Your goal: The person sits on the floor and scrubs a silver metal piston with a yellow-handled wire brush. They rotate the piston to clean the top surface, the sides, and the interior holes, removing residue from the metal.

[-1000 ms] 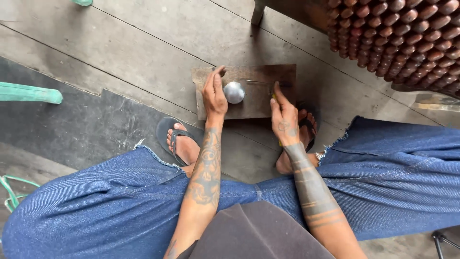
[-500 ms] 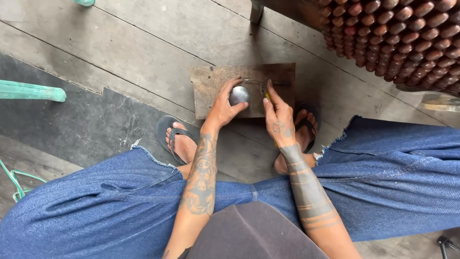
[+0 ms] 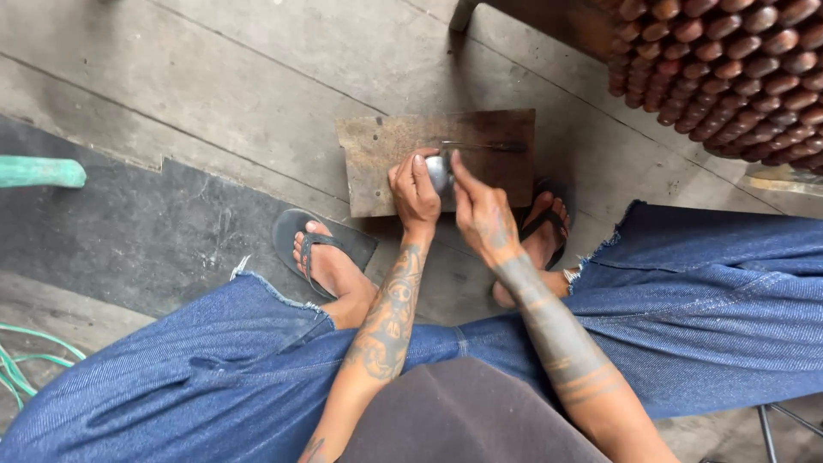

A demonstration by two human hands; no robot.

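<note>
A small shiny metal ball rests on a worn brown wooden board lying on the floor between my feet. My left hand wraps its fingers around the ball's left side. My right hand pinches it from the right with fingertips touching the metal. A thin dark metal rod lies across the board just beyond the ball. Both forearms are tattooed and reach down between my knees in blue denim.
My feet in black flip-flops flank the board. A mass of brown wooden beads hangs at the top right. A green bar and green cords are at the left, on a plank floor with a dark mat.
Both hands have closed in on the ball from either side; a second ago they lay flat on the board beside it. The view has shifted slightly.
</note>
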